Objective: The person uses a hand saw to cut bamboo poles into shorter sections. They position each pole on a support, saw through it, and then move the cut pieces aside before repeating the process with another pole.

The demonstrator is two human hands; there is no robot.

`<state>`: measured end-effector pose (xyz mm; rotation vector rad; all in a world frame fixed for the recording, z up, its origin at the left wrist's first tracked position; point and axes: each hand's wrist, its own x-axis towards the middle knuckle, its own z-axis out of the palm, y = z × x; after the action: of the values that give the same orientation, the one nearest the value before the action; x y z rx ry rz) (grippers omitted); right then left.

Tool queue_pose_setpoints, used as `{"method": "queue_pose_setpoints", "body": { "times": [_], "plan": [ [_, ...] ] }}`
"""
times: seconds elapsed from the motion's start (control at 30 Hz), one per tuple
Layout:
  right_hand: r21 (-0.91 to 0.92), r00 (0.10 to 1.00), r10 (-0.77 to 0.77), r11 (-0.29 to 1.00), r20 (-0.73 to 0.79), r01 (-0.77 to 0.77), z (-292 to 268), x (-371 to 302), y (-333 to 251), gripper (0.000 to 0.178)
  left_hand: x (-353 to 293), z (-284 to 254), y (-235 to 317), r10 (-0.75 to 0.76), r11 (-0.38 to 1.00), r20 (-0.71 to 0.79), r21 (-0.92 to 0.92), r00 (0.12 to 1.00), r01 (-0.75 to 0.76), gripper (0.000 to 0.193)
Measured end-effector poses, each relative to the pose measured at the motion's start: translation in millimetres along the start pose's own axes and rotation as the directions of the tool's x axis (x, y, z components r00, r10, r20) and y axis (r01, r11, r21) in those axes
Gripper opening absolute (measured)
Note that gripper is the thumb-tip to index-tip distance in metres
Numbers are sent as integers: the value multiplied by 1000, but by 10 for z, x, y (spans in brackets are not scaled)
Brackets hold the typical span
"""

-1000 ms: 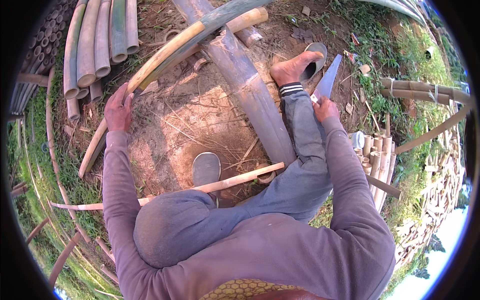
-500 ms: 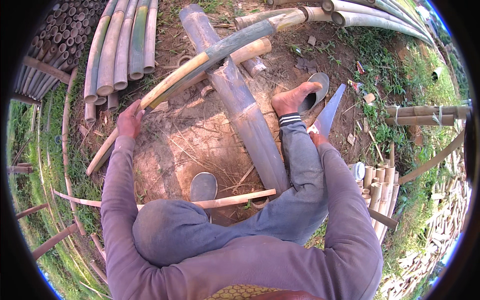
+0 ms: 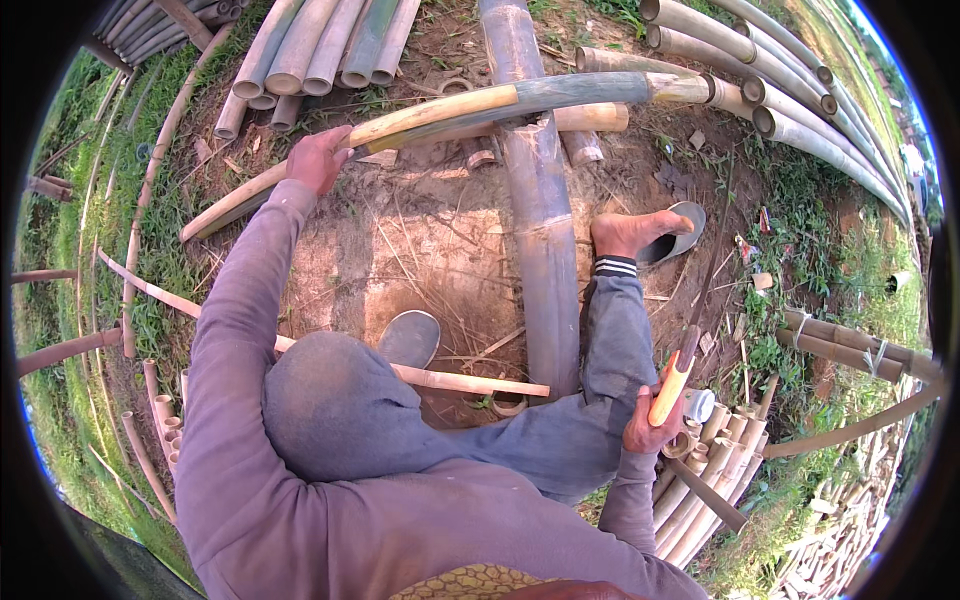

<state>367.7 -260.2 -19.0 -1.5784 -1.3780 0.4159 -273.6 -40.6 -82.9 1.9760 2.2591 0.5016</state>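
Note:
My left hand (image 3: 318,160) is closed round a long bamboo pole (image 3: 585,90), near where its yellow stretch begins. That pole has pale, yellow and dark green parts and rests across a thick grey bamboo log (image 3: 540,200). In my right hand (image 3: 652,422), beside my right thigh, is a handsaw (image 3: 672,385) held by its orange and yellow handle. Its dark blade shows almost edge-on, pointing away from me and apart from the pole. A thin bamboo strip (image 3: 470,381) lies by my left knee, which hides part of it.
Bamboo poles are stacked at the far left (image 3: 318,60) and far right (image 3: 800,125). Short bamboo pieces (image 3: 715,470) and a white-lidded jar (image 3: 698,405) stand near my right hand. A grey slipper (image 3: 410,338) is near my left knee; another (image 3: 676,235) lies under my bare foot (image 3: 630,233).
My right hand has drawn the saw back toward my body, and the blade has turned from broadside to edge-on. My left hand keeps its hold on the pole. The whole view has shifted.

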Motion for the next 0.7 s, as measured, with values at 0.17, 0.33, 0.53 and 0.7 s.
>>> {"method": "queue_pose_setpoints", "body": {
  "times": [0.17, 0.33, 0.53, 0.7],
  "plan": [
    [162, 985, -18, 987, 170, -10, 836, 66, -522, 20, -21, -56, 138, -26, 1000, 5, 8, 1000, 26, 47],
    [198, 947, -141, 976, 288, 85, 1350, 379, -687, 19, -22, -77, 156, -35, 999, 12, 2, 999, 35, 46],
    [184, 926, -173, 976, 337, 116, 1335, 405, -645, 18, -47, -142, 193, -30, 999, 20, 15, 999, 30, 45],
    [249, 932, -95, 969, 349, 5, 1465, 450, -493, 18, -50, -152, 214, -43, 999, 40, -5, 998, 43, 44]
  ]
}}
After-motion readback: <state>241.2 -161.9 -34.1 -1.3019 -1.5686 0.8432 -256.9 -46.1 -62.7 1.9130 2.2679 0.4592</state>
